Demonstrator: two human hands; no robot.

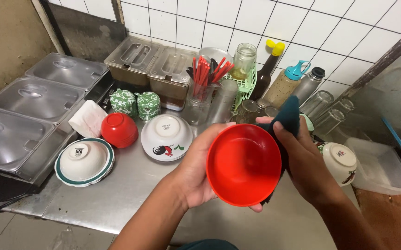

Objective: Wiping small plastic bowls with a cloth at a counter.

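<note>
The left hand [196, 173] cups a red bowl [243, 164] from its left side, fingers curled behind the wall and thumb along the near rim; the bowl is tilted so its empty inside faces the wearer, held above the steel counter [117, 194]. The right hand [308, 159] is closed on a dark teal cloth [287, 113], pressing it against the bowl's right rim and outer wall.

Handling, as judged: the bowl looks like thin moulded plastic, light and stiff, unlikely to break, though its glossy surface may be slippery if wet. The rim and the rounded back are the sound places to grip. The cloth is soft and folds to the curve.

Items on the counter: an upturned white bowl with a green rim [85, 162] carrying a small dark mark on its base; an upturned small red bowl [119, 129]; an upturned white bowl with a painted bird in black and red [166, 137]; another similar bowl [339, 162] at right. Two green-and-white patterned lidded jars [136, 103] stand behind. A clear holder of red chopsticks [205, 78], a dark bottle with a yellow cap [267, 67] and a bottle with a teal lid [287, 83] stand by the tiled wall; their labels, if any, cannot be made out. Steel lidded trays [38, 99] sit at left.
</note>
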